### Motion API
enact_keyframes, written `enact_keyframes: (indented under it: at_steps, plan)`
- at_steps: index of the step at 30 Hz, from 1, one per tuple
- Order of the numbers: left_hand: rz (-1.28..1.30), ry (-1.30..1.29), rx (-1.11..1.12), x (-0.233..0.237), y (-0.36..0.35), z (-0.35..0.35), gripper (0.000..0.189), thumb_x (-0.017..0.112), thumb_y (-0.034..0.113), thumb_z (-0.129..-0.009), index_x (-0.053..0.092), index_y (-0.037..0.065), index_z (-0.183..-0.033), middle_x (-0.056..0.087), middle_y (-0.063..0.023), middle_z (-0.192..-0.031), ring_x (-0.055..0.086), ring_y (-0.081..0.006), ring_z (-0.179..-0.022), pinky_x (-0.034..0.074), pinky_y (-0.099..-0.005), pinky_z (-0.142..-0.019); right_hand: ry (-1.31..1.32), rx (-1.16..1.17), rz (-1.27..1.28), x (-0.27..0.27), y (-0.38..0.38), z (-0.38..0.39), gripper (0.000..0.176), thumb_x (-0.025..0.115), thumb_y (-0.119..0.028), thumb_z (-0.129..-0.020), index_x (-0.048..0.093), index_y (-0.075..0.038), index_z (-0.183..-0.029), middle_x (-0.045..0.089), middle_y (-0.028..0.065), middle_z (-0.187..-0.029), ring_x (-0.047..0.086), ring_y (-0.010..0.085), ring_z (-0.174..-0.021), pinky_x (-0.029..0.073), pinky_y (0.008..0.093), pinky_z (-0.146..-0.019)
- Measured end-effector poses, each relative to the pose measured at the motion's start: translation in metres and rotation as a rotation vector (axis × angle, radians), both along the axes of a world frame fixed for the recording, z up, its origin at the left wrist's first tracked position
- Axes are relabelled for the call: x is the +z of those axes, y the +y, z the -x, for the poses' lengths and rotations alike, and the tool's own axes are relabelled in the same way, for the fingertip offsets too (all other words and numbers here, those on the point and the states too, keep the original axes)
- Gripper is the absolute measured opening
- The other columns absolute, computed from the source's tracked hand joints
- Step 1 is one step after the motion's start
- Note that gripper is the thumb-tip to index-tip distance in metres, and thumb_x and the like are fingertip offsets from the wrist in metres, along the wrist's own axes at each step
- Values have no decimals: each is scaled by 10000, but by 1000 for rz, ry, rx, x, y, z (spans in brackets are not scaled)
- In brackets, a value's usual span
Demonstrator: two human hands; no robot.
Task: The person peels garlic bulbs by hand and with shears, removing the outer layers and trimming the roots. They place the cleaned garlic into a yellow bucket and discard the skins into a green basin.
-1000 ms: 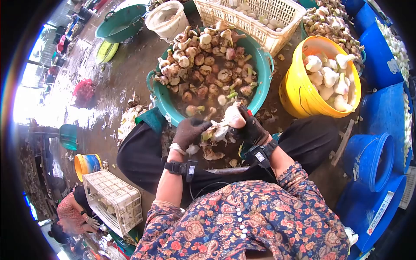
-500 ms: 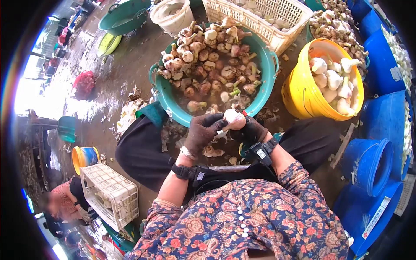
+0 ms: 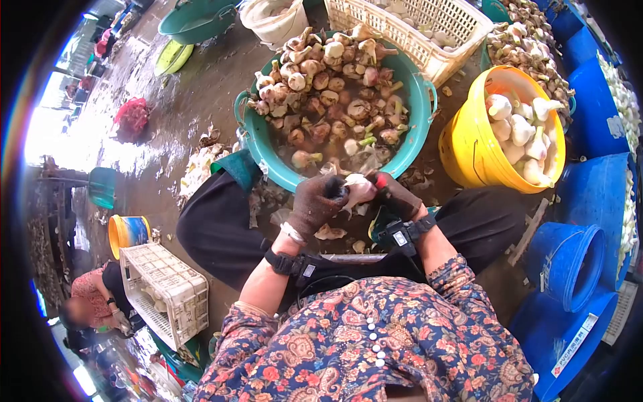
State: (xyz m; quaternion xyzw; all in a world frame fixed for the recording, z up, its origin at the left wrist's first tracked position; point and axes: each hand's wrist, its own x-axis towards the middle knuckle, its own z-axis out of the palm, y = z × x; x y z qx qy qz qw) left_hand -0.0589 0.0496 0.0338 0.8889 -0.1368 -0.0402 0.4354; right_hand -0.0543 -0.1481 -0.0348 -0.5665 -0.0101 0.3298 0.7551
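Note:
A garlic bulb [image 3: 360, 189], whitish and pink, is held between my two gloved hands at the near rim of a green basin [image 3: 418, 144]. My left hand [image 3: 316, 204], in a dark brown glove, has its fingers closed on the bulb's left side, with loose skin beside them. My right hand [image 3: 396, 195], in a similar glove with something red at a fingertip, grips the bulb's right side. Unpeeled garlic bulbs [image 3: 328, 100] are heaped in the basin, partly in murky water. Cleaner white bulbs [image 3: 521, 130] fill a yellow bucket [image 3: 462, 147] on the right.
A cream crate [image 3: 442, 60] and white bucket [image 3: 274, 23] stand behind the basin. Blue tubs [image 3: 562, 258] line the right side. At lower left are another crate [image 3: 191, 301], a small yellow bucket [image 3: 128, 233] and another person [image 3: 90, 288]. Peelings lie on the floor.
The bulb has tilted between my hands, and my left fingers have curled in more, with skin pulled up beside them. The basin and buckets have shifted slightly in view.

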Motion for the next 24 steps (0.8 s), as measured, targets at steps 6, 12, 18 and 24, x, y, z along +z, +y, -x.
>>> enact_keyframes:
  at_steps: [6, 12, 18, 24]
  plan:
    - [133, 176, 318, -25, 3, -4, 149, 669, 159, -754, 652, 16, -789, 661, -114, -696, 626, -173, -606, 487, -279, -587, -172, -20, 47, 32, 8, 1, 391, 572, -305, -871, 580, -3, -1119, 624, 43, -997, 563, 85, -855, 463, 232, -751]
    - [173, 530, 320, -29, 28, -5, 287, 690, 218, -788, 648, -20, -944, 665, -84, -784, 612, -125, -661, 485, -246, -600, 164, -113, -218, 18, 4, 10, 448, 463, -441, -916, 604, -39, -1055, 621, 7, -841, 569, 62, -689, 450, 209, -564]
    - [138, 52, -23, 2, -6, 0, 256, 670, 158, -805, 647, 26, -1023, 643, -101, -816, 605, -166, -712, 476, -278, -660, -60, 2, 34, 32, 8, 11, 350, 513, -352, -893, 603, -41, -1025, 623, 17, -814, 585, 118, -701, 462, 251, -616]
    - [162, 259, 396, -31, 2, -9, 125, 634, 121, -813, 650, 1, -839, 657, -131, -774, 621, -211, -678, 474, -300, -638, 6, 47, -133, 4, 9, 10, 270, 558, -212, -844, 593, -37, -1047, 625, 30, -922, 568, 121, -831, 457, 265, -762]
